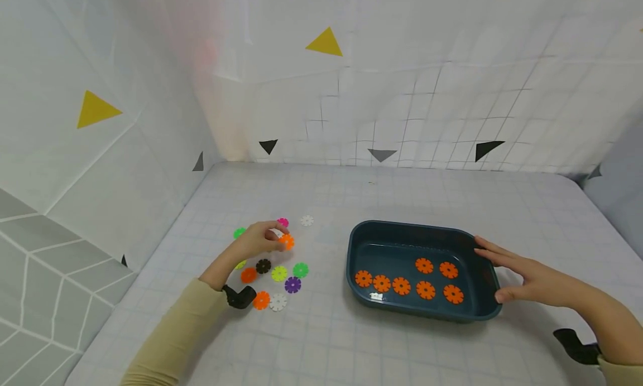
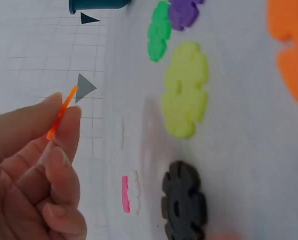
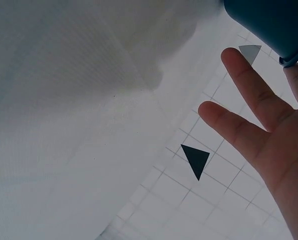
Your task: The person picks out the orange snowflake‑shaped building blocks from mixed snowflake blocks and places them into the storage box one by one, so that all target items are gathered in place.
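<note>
Left of the dark tray (image 1: 387, 236), the left hand (image 1: 255, 241) pinches an orange disc (image 1: 287, 241) between thumb and finger, on the hand's tray-facing side but well apart from the tray, whose right rim the straightened fingers of the right hand (image 1: 534, 277) touch.

The tray (image 1: 392, 256) looks like smooth, glossy plastic. The discs (image 2: 190, 95) seem matt plastic; the surface (image 1: 321, 347) appears matt.

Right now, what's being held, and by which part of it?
An orange disc, pinched by the left hand at the side nearest that hand. The right hand touches the tub.
</note>
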Motion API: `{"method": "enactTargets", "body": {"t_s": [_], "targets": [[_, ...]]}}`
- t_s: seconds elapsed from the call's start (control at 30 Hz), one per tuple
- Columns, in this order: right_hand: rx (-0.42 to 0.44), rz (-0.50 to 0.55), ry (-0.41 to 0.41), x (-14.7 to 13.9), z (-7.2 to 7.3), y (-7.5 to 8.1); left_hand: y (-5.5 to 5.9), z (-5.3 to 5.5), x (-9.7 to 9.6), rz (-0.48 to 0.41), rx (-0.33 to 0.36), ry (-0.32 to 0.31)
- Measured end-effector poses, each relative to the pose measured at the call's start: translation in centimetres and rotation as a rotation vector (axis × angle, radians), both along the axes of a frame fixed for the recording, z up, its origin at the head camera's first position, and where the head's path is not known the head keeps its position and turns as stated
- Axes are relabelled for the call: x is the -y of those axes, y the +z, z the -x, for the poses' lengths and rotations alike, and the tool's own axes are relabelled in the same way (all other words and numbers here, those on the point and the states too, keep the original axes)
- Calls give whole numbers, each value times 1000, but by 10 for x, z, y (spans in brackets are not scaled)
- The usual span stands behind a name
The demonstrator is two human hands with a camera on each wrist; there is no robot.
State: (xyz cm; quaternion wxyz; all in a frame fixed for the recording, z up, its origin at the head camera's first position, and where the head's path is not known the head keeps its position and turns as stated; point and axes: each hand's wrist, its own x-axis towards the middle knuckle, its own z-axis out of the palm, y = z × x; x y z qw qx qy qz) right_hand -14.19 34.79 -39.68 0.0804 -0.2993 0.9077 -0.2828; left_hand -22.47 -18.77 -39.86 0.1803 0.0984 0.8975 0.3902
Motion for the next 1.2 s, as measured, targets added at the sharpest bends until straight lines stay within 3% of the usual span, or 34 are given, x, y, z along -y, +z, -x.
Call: {"method": "enactTargets", "body": {"t_s": [0.53,0.8,1.2], "targets": [[-20,1,7,0,0,-1,23,3,-25,-95,-32,-69],[-9,0,-1,0,0,-1,33,4,-39,-116,-20,-75],[-28,32,39,1,0,-2,43,5,-64,-134,-59,-158]]}}
